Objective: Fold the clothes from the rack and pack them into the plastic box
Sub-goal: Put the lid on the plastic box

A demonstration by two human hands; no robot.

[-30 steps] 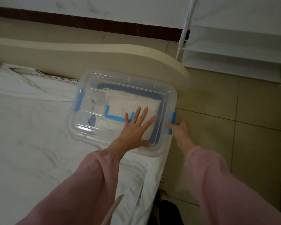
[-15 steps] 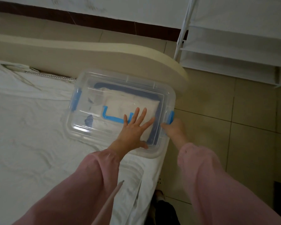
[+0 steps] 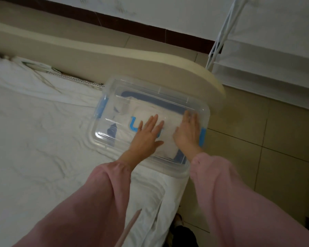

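- Bed: covered in a white, creased sheet; it fills the left and lower part of the view; its cream padded frame curves along the far side and ends at a rounded corner just beyond the box.
- Floor: beige tiles to the right of the bed; a white rack stands on it at upper right, its shelves bare in the part visible.
- Plastic box: clear, lid on; it sits on the sheet at the bed's near right corner, its right end at the mattress edge; blue latches show at the left end and the right end; a blue handle lies on the lid, partly under my left hand.
- Folded clothes: inside the box, seen through the lid; a white piece on top, a dark blue piece showing round its edges.
- My sleeves: pink, both arms reaching forward from the bottom of the view.
- My left hand: flat on the lid near its middle, fingers spread, gripping nothing.
- My right hand: flat on the lid just beside the right latch, fingers extended and slightly blurred; nothing held.
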